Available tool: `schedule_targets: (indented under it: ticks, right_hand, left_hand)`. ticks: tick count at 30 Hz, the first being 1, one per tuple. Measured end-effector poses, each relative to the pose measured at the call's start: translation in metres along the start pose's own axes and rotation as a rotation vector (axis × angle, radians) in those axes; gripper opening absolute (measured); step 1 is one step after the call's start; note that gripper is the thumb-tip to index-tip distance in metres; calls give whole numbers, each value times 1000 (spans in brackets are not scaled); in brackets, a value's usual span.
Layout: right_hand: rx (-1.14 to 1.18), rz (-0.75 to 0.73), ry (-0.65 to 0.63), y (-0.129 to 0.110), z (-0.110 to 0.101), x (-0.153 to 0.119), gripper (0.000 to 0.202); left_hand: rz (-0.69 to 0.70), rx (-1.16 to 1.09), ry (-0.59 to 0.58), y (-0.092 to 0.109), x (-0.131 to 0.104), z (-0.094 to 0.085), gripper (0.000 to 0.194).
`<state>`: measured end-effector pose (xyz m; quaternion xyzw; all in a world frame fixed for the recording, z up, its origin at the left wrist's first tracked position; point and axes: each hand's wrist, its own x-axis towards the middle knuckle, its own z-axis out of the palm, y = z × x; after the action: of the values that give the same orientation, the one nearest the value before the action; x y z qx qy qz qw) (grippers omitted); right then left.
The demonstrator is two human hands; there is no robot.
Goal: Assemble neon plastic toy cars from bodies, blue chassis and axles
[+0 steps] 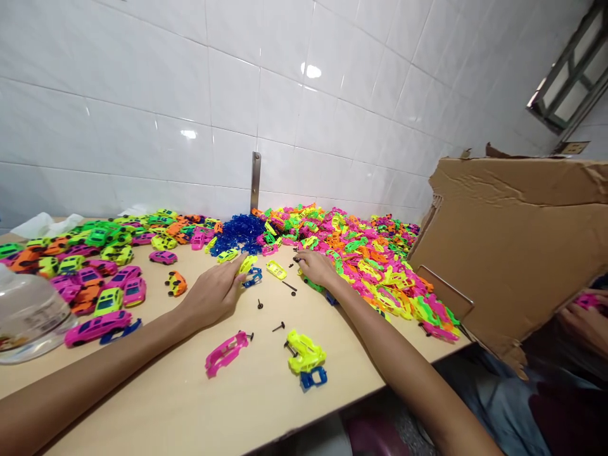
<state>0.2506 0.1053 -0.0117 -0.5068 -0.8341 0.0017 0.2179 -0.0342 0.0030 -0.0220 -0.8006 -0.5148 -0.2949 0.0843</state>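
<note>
My left hand (216,292) is closed on a yellow toy car body (247,263), pinched between thumb and fingers. Just beside it lies a blue plastic window piece (253,277). My right hand (315,266) reaches to the front of the big heap, its fingertips pinched on a small black wheel part (296,258). Between the hands rests another yellow car body (276,270), with a black axle (289,287) close by. Nearer me are a wheel on its axle (259,304), a pink car body (227,354), and a yellow body (306,352) touching a blue window piece (314,378).
Finished-looking toy cars (109,301) spread over the left side, by a clear plastic bottle (35,316). Blue window pieces (237,233) and a heap of coloured car bodies (361,253) lie along the tiled wall. A cardboard sheet (517,253) stands right; beyond it shows another person's hand (586,323).
</note>
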Motion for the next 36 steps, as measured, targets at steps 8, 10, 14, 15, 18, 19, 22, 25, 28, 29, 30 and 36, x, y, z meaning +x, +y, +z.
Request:
schedule_targets:
  ticks: [8,10,14,15,18,19,22,25,28,29,30,36]
  right_hand:
    - [30,69,43,-2,-2,0,23]
    - [55,80,46,-2,-3,-1,18]
    - [101,111,25,-2,-4,-2,11]
    - [107,119,21,-1,-4,-2,11]
    - [114,141,20,-2,-3,-2,11]
    - [114,146,21,-2,-3,-2,11]
    - [117,152,34,-2,-1,-3,11]
    - [132,159,74,-3,0,-5,11]
    - [169,182,146,-2,1,-6,14]
    - [185,191,175,-2,2,-6,15]
    - [204,198,204,-1,2,-6,16]
    - [363,142,321,2,4,-4,25]
  left_hand:
    - [-29,-94,-45,6,-2,-7,57]
    - [-21,-87,-42,5,-2,-7,58]
    - [6,-53,-37,6,-2,-7,58]
    - [8,-49,-39,7,-2,-7,58]
    - [6,-42,-37,8,-2,-8,59]
    - [5,-42,-38,9,-2,-8,59]
    - [-2,-53,-55,9,-1,-8,59]
    - [-6,-65,-69,8,-1,-8,59]
    - [-5,-69,-69,8,-1,-9,59]
    - [-8,-70,-65,7,-1,-8,59]
    - [-11,-71,-65,7,-1,-8,59]
    - [18,-90,-66,5,-1,-6,58]
